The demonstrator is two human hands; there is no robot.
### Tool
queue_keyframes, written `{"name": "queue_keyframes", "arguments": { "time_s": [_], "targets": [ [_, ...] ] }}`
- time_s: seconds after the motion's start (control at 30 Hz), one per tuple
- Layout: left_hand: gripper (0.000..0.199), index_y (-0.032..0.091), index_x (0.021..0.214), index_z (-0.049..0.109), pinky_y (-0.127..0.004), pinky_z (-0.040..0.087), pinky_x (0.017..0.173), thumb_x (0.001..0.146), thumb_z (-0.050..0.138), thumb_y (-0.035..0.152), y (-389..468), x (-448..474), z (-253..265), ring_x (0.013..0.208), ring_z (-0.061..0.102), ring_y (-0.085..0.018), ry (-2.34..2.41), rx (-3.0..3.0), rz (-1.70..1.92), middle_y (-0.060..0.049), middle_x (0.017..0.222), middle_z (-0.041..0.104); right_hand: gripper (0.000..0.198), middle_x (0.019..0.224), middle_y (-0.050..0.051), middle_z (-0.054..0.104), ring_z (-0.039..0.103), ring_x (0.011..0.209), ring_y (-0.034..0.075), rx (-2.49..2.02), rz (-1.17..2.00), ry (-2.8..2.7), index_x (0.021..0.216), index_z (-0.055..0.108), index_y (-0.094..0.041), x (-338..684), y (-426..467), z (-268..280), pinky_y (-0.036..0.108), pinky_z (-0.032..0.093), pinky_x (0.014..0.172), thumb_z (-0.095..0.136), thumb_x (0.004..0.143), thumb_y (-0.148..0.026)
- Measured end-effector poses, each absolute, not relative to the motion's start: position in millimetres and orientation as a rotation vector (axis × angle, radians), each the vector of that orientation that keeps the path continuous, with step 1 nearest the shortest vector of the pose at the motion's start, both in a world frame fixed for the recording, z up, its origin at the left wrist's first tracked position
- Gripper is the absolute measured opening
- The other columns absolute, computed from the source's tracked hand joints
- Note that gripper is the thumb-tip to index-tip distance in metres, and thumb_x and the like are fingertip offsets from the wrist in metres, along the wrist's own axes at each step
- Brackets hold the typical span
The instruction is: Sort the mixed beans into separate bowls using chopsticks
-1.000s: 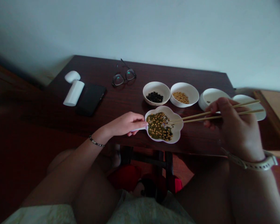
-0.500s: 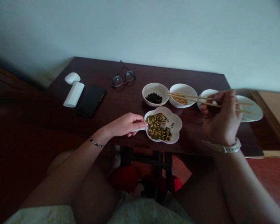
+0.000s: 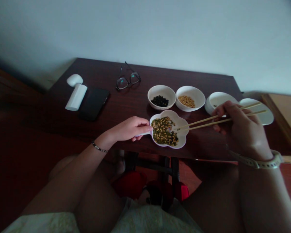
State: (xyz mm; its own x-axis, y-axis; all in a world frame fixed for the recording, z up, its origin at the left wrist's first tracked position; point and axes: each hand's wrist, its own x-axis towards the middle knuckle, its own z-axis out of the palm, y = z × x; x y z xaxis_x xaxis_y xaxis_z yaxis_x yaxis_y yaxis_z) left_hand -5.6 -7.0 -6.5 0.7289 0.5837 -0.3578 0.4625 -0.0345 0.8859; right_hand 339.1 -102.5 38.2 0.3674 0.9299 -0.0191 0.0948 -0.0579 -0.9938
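My left hand [image 3: 133, 128] is closed around the short handle of a white flower-shaped dish [image 3: 183, 137] on the table's front part. Mixed green, yellow and black beans [image 3: 163, 131] fill mostly its left side and bottom. A pair of chopsticks [image 3: 206, 123] sits in my right hand [image 3: 242, 129], and their tips reach over the dish's right side near a few loose green beans. Behind the dish stand a white bowl of black beans [image 3: 160, 101] and a white bowl of yellow beans [image 3: 186, 101]. A third white bowl [image 3: 220, 97], partly behind my right hand, holds a few small bits.
At the right edge lies another white dish [image 3: 264, 113], partly hidden by my hand. Eyeglasses [image 3: 128, 81], a dark phone [image 3: 94, 103] and a white cylindrical device with a rounded head [image 3: 76, 97] lie on the left of the dark table [image 3: 126, 106]. A wall rises behind.
My right hand has moved right and toward me. The chopstick tips went from over the black and yellow bean bowls down into the flower-shaped dish. My left hand stays on the handle.
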Motion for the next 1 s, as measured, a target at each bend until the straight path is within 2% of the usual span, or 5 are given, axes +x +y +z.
{"name": "queue_keyframes", "arguments": {
  "time_s": [0.13,0.27,0.4,0.6,1.0],
  "targets": [
    [0.036,0.018,0.087,0.066,-0.02,0.042,0.047,0.105,0.067,0.049,-7,-5,-5,0.049,0.055,-0.008,0.843,1.656,0.124,0.003,0.065,0.062,0.04,0.079,0.0,0.063,0.06,0.049,0.008,-1.504,0.921,-1.01,0.081,0.067,-0.019,335,-105,39,0.016,0.04,0.038,0.073,0.102,-0.052],
    [0.037,0.019,0.086,0.065,-0.019,0.042,0.047,0.105,0.067,0.05,-7,-5,-4,0.05,0.056,-0.008,0.841,1.666,0.116,0.002,0.066,0.062,0.043,0.071,-0.001,0.061,0.059,0.049,0.009,-1.505,0.94,-1.059,0.081,0.066,-0.02,334,-104,39,0.016,0.041,0.039,0.073,0.103,-0.056],
    [0.037,0.018,0.086,0.066,-0.019,0.042,0.048,0.105,0.067,0.051,-6,-5,-4,0.05,0.056,-0.008,0.842,1.659,0.115,0.002,0.066,0.063,0.042,0.072,0.0,0.063,0.06,0.051,0.01,-1.5,0.921,-1.062,0.08,0.066,-0.02,336,-104,36,0.018,0.043,0.041,0.073,0.104,-0.055],
    [0.036,0.019,0.087,0.067,-0.019,0.042,0.048,0.104,0.069,0.05,-6,-6,-6,0.049,0.056,-0.009,0.845,1.644,0.121,0.002,0.064,0.063,0.04,0.075,0.0,0.063,0.059,0.05,0.009,-1.48,0.892,-1.031,0.079,0.066,-0.02,340,-103,35,0.018,0.04,0.038,0.071,0.105,-0.049],
    [0.036,0.018,0.086,0.066,-0.019,0.042,0.048,0.104,0.068,0.05,-6,-6,-7,0.049,0.056,-0.008,0.852,1.667,0.122,0.002,0.064,0.062,0.039,0.064,0.0,0.062,0.057,0.047,0.009,-1.571,0.854,-1.055,0.079,0.066,-0.02,332,-107,47,0.016,0.039,0.038,0.067,0.106,-0.048]
  ]
}}
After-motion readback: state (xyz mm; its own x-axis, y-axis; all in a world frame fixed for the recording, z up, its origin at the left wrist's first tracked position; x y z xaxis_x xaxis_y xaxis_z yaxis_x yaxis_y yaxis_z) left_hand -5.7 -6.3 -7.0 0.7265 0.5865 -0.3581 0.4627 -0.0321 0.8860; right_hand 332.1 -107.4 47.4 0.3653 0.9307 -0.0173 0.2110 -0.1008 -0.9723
